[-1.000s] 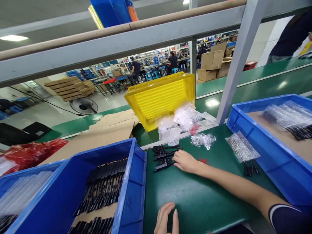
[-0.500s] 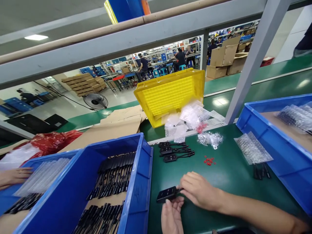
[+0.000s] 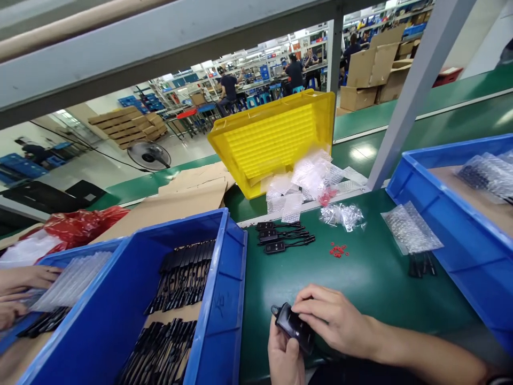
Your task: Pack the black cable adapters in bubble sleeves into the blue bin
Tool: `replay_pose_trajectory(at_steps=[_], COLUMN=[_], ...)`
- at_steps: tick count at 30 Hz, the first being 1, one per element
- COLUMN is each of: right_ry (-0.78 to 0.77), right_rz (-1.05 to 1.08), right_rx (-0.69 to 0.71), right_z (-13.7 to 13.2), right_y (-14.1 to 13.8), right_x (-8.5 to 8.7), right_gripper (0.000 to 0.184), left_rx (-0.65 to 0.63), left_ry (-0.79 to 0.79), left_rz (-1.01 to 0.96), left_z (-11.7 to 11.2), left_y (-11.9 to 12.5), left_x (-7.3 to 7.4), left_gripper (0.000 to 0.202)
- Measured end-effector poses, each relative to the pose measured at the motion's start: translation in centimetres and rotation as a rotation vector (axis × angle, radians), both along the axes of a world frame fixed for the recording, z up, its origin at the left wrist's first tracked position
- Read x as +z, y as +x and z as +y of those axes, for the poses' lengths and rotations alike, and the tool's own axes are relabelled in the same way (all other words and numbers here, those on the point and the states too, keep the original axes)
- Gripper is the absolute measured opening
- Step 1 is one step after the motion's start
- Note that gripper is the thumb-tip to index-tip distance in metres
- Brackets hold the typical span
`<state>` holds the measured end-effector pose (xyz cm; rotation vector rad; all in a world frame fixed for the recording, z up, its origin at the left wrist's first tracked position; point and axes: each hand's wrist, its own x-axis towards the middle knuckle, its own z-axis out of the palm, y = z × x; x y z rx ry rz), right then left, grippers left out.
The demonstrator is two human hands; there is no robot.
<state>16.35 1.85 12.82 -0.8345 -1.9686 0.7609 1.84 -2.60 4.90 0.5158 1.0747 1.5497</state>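
The small plastic box (image 3: pixel 294 325) is black, the flat table mat (image 3: pixel 360 283) is green, the big plastic bin (image 3: pixel 218 321) is blue.

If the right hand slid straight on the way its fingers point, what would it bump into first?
The right hand points left. Past the black part it holds with the left hand, it would probably bump the blue bin wall first, though depth is unclear.

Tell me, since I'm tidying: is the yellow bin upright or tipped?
Tipped: the yellow bin stands on its edge, broad ribbed face toward the camera.
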Motion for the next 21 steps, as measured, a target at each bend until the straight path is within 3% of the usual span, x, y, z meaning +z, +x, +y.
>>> replay_pose_trajectory(at_steps=[7,12,18,21], right_ry=[0.069,0.068,0.039,0.023], right_rz=[-0.023,-0.021,0.018,0.049], right_rx=[-0.031,-0.037,-0.002,0.022], right_z=[-0.1,-0.1,-0.9,-1.1], right_y=[0.4,0.5,0.5,0.8], right_x=[0.5,0.3,0.2,0.6], right_gripper=[0.024,0.024,0.021,0.02], left_rx=[-0.019,-0.065,0.024,-0.003], left_ry=[-0.028,0.026,-0.015,0.005], left_rz=[-0.032,0.04,0.065,0.067], left_z=[-0.3,-0.1,-0.1,0.1], left_y=[1.2,1.2,0.6,0.4], left_x=[2.6,3.0,3.3,4.0], left_gripper=[0.07,0.061,0.066,0.06])
